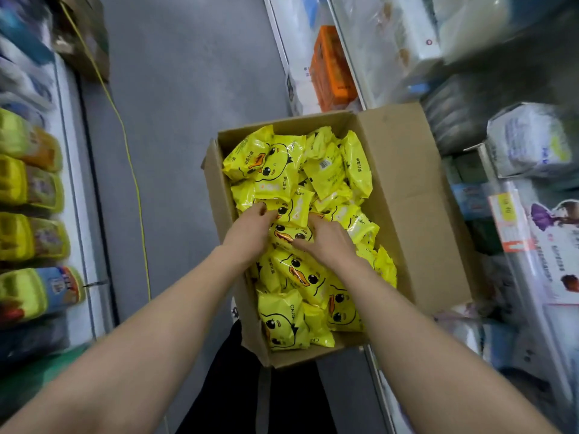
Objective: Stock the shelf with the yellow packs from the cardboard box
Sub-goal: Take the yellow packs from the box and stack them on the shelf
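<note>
Fill the cardboard box (pixel 404 195) in a loose heap: yellow packs (pixel 282 158) of glossy, crinkled film, each printed with a cartoon duck face (black eyes, orange bill), a few turned barcode-side up. At the box's middle, left grip (pixel 250 227) curls onto a pack's edge. Just beside it, right grip (pixel 329 242) clamps another, fingers dug among the packs, thumb across the duck's bill. Right of the box stands the shelf (pixel 348 57).

Grey floor (pixel 188 89) beside blurred, apparently white shelving (pixel 71 145)
</note>
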The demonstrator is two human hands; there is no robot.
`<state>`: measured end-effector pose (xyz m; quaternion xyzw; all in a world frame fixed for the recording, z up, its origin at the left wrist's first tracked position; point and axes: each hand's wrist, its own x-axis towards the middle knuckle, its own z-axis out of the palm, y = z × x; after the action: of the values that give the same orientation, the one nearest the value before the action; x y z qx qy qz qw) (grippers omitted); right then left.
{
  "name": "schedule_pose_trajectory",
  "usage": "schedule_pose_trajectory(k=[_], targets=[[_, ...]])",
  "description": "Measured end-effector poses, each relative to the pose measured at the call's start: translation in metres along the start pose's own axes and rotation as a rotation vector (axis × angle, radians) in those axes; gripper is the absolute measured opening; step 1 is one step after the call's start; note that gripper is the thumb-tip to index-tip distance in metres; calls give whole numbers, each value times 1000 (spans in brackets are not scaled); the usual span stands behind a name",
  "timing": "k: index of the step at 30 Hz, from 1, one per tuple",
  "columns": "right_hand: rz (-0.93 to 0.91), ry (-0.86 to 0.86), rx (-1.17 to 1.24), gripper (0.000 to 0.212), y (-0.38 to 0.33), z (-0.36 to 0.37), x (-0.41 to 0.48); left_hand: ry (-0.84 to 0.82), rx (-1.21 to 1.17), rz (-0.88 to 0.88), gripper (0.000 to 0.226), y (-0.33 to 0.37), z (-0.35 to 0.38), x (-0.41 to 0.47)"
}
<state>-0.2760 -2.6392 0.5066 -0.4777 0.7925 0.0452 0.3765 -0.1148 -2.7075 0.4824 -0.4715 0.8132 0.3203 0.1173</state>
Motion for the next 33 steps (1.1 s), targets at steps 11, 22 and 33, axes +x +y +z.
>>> schedule_pose_trajectory(k=[11, 22, 33], targets=[[61, 25, -247, 72, -5, 11, -9, -115, 224, 96, 65, 6, -2, -6], [209, 112, -240, 81, 45, 2, -48, -115, 392, 106, 62, 25, 23, -23], [329, 17, 32, 105, 77, -24, -54, -30, 188, 105, 64, 55, 33, -33]])
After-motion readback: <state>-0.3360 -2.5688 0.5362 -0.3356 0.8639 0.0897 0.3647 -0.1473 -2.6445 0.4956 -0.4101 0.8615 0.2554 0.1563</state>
